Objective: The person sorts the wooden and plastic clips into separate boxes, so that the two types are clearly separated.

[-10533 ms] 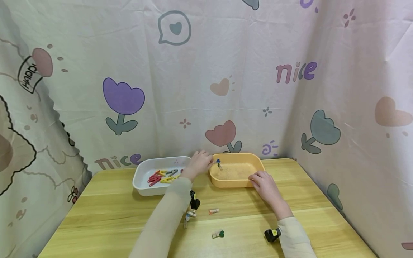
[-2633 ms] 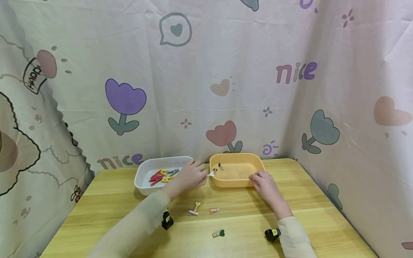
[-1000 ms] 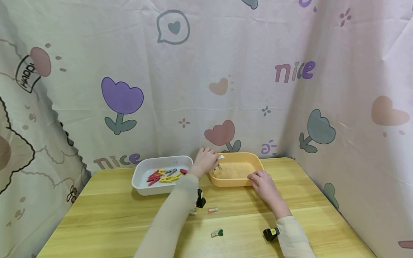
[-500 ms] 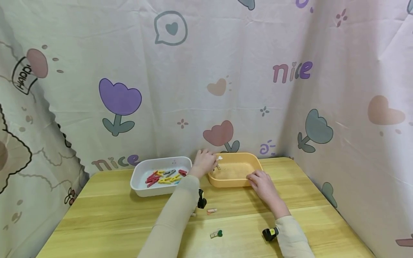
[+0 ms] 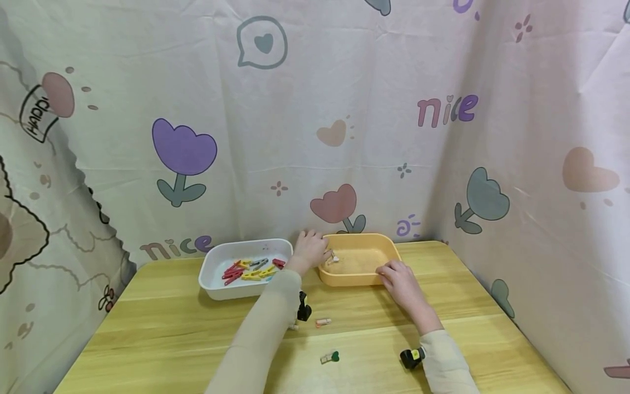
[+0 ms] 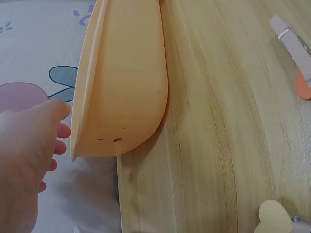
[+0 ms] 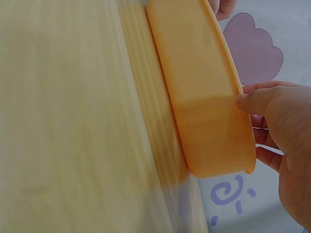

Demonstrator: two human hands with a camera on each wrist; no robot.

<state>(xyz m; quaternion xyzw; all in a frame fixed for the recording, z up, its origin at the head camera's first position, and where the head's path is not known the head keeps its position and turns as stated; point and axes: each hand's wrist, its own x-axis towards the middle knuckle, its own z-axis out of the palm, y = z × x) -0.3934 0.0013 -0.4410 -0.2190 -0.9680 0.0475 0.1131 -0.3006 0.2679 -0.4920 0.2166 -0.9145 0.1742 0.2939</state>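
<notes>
My left hand [image 5: 309, 251] is over the left end of a yellow-orange plastic tray [image 5: 361, 269], its fingers loose, with no held thing visible. Below its fingertips, a small wooden clothespin with a white heart [image 5: 335, 259] lies inside the tray among other small clothespins that are hard to tell apart. In the left wrist view the fingers [image 6: 59, 110] are beside the tray's rim. At the tray's near right corner, my right hand [image 5: 401, 282] pinches the rim between thumb and fingers, seen also in the right wrist view [image 7: 286, 116].
A white tray [image 5: 221, 294] with red, yellow and grey clothespins stands at left. On the table [image 5: 147, 339] lie a green-heart clothespin [image 5: 330, 357] and an orange one [image 5: 323, 323]. A yellow-heart clothespin [image 6: 274, 218] shows in the left wrist view. A printed curtain [image 5: 275, 137] hangs behind.
The white-heart clothespin has left my left hand's fingertips and dropped into the yellow tray. Earlier, a blue-heart one was at that hand. My right hand stays on the rim.
</notes>
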